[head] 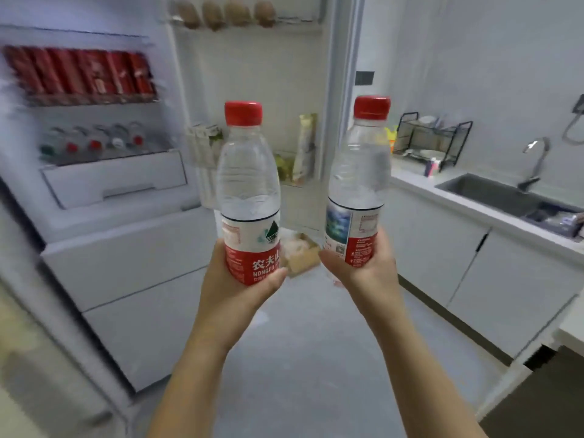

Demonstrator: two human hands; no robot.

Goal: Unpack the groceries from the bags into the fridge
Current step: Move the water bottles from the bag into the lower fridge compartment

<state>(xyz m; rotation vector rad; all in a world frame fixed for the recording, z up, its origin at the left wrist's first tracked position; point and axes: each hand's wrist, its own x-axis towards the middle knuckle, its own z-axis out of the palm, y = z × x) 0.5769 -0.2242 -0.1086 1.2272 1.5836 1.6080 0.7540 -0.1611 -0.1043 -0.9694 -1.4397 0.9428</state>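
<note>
Blur smears the fridge: the red cans run together, uncountable. Brown rounded items up in the door rack are too soft to name. The left hand hides the base of the left water bottle, the right hand that of the right water bottle.

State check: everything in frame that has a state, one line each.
fridge door, open.
fridge drawer, shut.
left bottle, capped, gripped by left hand.
right bottle, capped, gripped by right hand.
cabinet doors, shut.
faucet, no water visible.
</note>
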